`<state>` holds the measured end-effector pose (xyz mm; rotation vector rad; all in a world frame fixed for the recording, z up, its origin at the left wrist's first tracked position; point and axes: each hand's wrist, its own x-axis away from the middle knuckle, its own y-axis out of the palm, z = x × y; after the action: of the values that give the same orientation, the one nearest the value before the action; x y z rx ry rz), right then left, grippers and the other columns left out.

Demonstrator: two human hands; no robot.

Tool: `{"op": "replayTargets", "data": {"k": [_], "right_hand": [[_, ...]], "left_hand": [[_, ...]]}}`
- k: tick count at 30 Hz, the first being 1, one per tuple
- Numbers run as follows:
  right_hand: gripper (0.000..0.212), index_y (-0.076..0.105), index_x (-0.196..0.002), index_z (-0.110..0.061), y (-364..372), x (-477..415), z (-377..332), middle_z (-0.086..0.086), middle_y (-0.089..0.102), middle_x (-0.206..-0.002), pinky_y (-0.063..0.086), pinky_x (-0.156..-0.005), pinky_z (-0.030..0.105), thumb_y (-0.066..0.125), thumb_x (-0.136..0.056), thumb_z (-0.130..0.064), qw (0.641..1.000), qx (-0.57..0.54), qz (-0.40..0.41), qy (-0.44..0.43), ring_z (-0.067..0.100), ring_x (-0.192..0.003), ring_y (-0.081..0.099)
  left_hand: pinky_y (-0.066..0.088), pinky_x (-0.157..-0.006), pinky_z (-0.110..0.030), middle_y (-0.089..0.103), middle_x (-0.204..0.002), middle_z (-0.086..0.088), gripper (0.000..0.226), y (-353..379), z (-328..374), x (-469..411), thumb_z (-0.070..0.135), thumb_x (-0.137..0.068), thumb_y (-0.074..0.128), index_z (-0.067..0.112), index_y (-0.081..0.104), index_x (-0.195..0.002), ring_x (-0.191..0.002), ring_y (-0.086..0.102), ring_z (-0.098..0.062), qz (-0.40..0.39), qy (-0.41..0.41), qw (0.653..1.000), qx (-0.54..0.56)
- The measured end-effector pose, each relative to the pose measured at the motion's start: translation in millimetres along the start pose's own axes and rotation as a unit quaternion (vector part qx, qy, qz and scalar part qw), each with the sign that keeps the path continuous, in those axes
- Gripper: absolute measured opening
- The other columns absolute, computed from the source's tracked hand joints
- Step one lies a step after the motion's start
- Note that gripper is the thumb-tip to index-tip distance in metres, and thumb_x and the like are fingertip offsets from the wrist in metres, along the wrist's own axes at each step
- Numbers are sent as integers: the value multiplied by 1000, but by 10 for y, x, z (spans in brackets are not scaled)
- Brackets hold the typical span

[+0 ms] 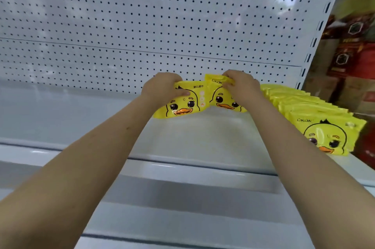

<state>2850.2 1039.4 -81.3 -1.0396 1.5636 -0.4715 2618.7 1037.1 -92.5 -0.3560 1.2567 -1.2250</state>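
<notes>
The left hand (pixel 162 88) grips one yellow duck pack (pixel 182 104), and the right hand (pixel 240 86) pinches a second pack (pixel 220 99). A row of further packs (pixel 300 104) stands on the shelf (pixel 203 139), too overlapped to count.

Noted at mid-frame: left centre pack (pixel 182 104) has a bright yellow wrapper printed with a cartoon duck face in black outline, black eyes with white glints, an orange bill, a small black tuft on top and dark characters along the upper edge. Beside it, right centre pack (pixel 220 97) has the same yellow and duck print, with orange lettering at the top. At right of frame, row of packs (pixel 300 102) is uniform yellow; its front pack (pixel 328 137) shows the duck face and orange lettering. Across the upper frame, back panel (pixel 142 15) is white with a regular grid of small black holes. Below it, shelf (pixel 192 139) is plain pale grey-white. At far right, cartons (pixel 353 46) are red, brown and black, blurred.
</notes>
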Motion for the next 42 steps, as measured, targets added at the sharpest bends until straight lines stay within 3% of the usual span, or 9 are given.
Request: {"op": "replayTargets", "data": {"k": [10, 15, 19, 25, 31, 34, 38, 42], "right_hand": [[32, 55, -128, -26, 539, -437, 441, 3, 61, -123, 25, -95, 39, 47, -97, -26, 988, 151, 38, 8, 30, -118, 42], [29, 55, -125, -29, 687, -693, 495, 1, 61, -122, 26, -93, 39, 44, -99, -27, 982, 190, -6, 10, 28, -118, 39], [30, 52, -126, -29, 793, -666, 532, 0, 59, -121, 27, -92, 40, 47, -97, -29, 980, 194, 24, 21, 28, -118, 41], [57, 41, -137, -27, 810, -531, 573, 3, 48, -131, 23, -94, 36, 63, -85, -22, 981, 190, 18, 17, 26, -124, 37], [65, 36, -141, -24, 790, -512, 538, 6, 42, -133, 27, -97, 36, 62, -83, -9, 973, 224, 49, -15, 28, -123, 35], [60, 39, -133, -18, 805, -508, 475, 11, 40, -126, 32, -90, 36, 61, -80, -2, 965, 245, 88, -6, 30, -114, 39], [51, 41, -128, -12, 870, -482, 425, 13, 40, -121, 39, -72, 35, 56, -82, 4, 976, 211, 52, 14, 30, -107, 41], [53, 44, -131, -17, 907, -459, 485, 13, 39, -122, 46, -81, 42, 57, -83, 3, 990, 136, 22, 1, 30, -110, 38]], "left_hand": [[31, -60, -27, 51, -81, 6, 25, 600, -71, -731, 50, -78, 68, 28, 56, -82, -80, 50, -17, -8, 5, 1000, -11], [32, -67, -28, 59, -101, 2, 36, 723, -224, -938, 53, -80, 63, 28, 60, -105, -92, 54, -20, -12, 8, 1000, -20], [34, -69, -29, 61, -99, -1, 42, 790, -287, -928, 55, -81, 62, 25, 56, -110, -90, 54, -22, 17, 24, 999, -25], [32, -72, -30, 62, -98, -7, 46, 760, -271, -839, 51, -83, 62, 17, 54, -113, -97, 53, -25, 45, 62, 996, -51], [31, -72, -30, 62, -96, -9, 47, 735, -288, -804, 50, -85, 60, 16, 54, -116, -97, 52, -27, 53, 59, 995, -65], [31, -72, -31, 62, -97, -10, 48, 737, -283, -807, 50, -85, 60, 15, 54, -117, -97, 53, -28, 53, 60, 994, -70], [30, -71, -31, 53, -84, -6, 47, 731, -287, -791, 50, -85, 61, 14, 55, -115, -95, 52, -28, 61, 67, 993, -71], [29, -71, -30, 53, -84, -6, 48, 749, -282, -784, 51, -85, 60, 14, 56, -116, -96, 52, -28, 64, 74, 992, -80]]}}
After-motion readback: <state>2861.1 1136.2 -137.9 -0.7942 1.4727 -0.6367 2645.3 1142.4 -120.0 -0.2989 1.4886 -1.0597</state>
